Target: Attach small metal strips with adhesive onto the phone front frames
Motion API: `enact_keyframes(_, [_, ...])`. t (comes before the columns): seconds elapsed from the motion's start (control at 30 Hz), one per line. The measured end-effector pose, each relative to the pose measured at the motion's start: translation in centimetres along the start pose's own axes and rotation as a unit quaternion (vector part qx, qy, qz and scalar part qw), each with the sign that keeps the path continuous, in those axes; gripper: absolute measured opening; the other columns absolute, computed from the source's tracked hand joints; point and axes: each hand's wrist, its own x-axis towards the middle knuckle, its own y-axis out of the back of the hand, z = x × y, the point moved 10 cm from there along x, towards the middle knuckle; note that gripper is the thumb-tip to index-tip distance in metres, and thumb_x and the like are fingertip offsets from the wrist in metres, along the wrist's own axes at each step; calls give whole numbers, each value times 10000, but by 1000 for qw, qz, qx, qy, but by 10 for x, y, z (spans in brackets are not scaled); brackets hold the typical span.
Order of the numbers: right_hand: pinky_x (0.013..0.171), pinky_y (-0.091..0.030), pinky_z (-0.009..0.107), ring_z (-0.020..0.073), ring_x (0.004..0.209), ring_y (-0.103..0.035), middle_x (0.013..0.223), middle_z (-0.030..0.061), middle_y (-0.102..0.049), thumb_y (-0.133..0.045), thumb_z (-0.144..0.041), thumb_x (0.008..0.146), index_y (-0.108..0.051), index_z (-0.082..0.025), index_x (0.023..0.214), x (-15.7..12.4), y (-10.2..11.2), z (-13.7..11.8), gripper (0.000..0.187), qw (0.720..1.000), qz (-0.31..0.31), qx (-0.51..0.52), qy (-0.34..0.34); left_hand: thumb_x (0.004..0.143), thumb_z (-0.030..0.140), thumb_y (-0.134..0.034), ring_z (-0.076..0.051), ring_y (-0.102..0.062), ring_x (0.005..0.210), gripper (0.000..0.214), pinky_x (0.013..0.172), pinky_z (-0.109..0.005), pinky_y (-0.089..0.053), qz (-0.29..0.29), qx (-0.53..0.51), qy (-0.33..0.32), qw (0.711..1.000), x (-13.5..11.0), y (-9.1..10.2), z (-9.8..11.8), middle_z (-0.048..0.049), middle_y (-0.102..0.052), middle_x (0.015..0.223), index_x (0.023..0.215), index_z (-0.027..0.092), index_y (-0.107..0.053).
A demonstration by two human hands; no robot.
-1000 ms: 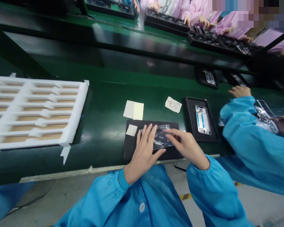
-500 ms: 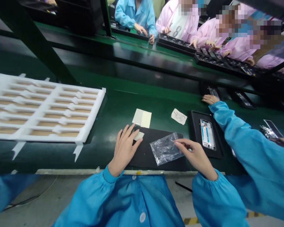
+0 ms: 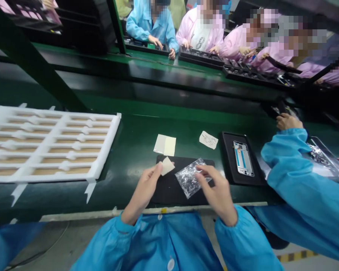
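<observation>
Between the thumb and fingers of my left hand (image 3: 147, 184) is a small cream paper square (image 3: 167, 166), lifted above a black mat (image 3: 169, 190). My right hand (image 3: 217, 190) hovers over the right edge of a crinkled clear plastic bag (image 3: 188, 180), thumb and fingers apart; whether the fingertips touch it I cannot tell. The bag lies on the mat. Just behind the mat is a pad of pale yellow and whitish paper (image 3: 170, 145). A white paper scrap with dark marks (image 3: 208, 139) rests to its right.
On the right, a black tray (image 3: 227, 158) bears a phone frame (image 3: 243, 158) with blue strips. A co-worker's blue sleeve (image 3: 288, 158) reaches across beyond it. To the left lies a white foam tray (image 3: 106, 150) with slots. Other people work behind the green bench (image 3: 135, 128).
My left hand has picked up the cream paper square from the mat. My right hand has let go of the bag's edge. The co-worker's hand has moved farther right.
</observation>
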Motion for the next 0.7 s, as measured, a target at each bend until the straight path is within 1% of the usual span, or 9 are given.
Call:
enact_keyframes(0.07, [771,-566,312,177,847,-663,994,60,-688,-639,-300,892,-649,-211,1143,2,-18,-15,267,998,-15,60,1,855,578,-609,-245,-686,1008,456,962,-319,-502,-26,1,21,999,-7,-16,-6,-99,-756,989,937,156,-761])
enact_keyframes(0.13, [815,-555,327,185,898,-655,1001,59,-677,-673,-268,863,-671,-218,1107,5,-26,-26,249,997,-9,81,15,817,608,-638,-258,-678,1017,486,950,-330,-512,-29,8,48,998,-13,-25,-14,-99,-756,972,909,146,-759])
enact_keyframes(0.23, [832,-531,320,182,913,-646,944,44,-671,-687,-201,846,-708,-219,891,6,-27,-33,53,994,-5,108,30,836,677,-557,-273,-655,1061,605,999,-382,-492,-61,-24,85,994,-18,-37,-22,-115,-750,999,931,113,-755])
enact_keyframes(0.3, [796,-522,295,163,865,-643,887,26,-669,-676,-156,849,-697,-220,821,5,-18,-36,72,990,8,130,43,888,698,-437,-281,-634,1107,686,1044,-421,-460,-113,-44,85,989,-18,-48,-21,-134,-735,1074,993,98,-751])
enact_keyframes(0.37, [755,-515,272,145,820,-634,838,6,-666,-673,-133,848,-692,-232,824,5,4,-39,104,987,55,141,58,922,695,-341,-284,-626,1132,720,1053,-448,-452,-140,-34,67,987,-16,-51,-16,-136,-711,1155,1139,117,-713])
enact_keyframes(0.4, [729,-511,261,138,793,-629,810,-5,-661,-676,-131,845,-689,-238,823,7,19,-42,110,983,86,145,66,928,687,-331,-281,-627,1136,706,1051,-455,-453,-139,-12,54,989,-13,-48,-14,-129,-702,1182,1216,143,-677])
enact_keyframes(0.47, [693,-504,247,130,760,-622,778,-18,-658,-697,-152,833,-687,-244,806,16,54,-48,97,975,148,145,81,918,663,-402,-274,-625,1146,634,1062,-452,-447,-124,67,17,990,-7,-42,-12,-114,-690,1213,1274,194,-637])
enact_keyframes(0.57, [686,-505,250,135,742,-628,758,-18,-677,-733,-217,808,-697,-237,770,47,110,-61,56,964,217,120,95,884,586,-549,-264,-617,1164,470,1074,-414,-452,-89,201,-65,973,0,-31,-8,-100,-687,1216,1135,221,-705])
enact_keyframes(0.7, [672,-512,270,143,703,-637,756,-3,-700,-768,-308,760,-718,-212,784,106,189,-71,112,938,313,102,107,886,504,-591,-230,-667,1097,334,992,-335,-533,-51,301,-181,935,6,-22,-10,-78,-717,1149,1037,246,-738])
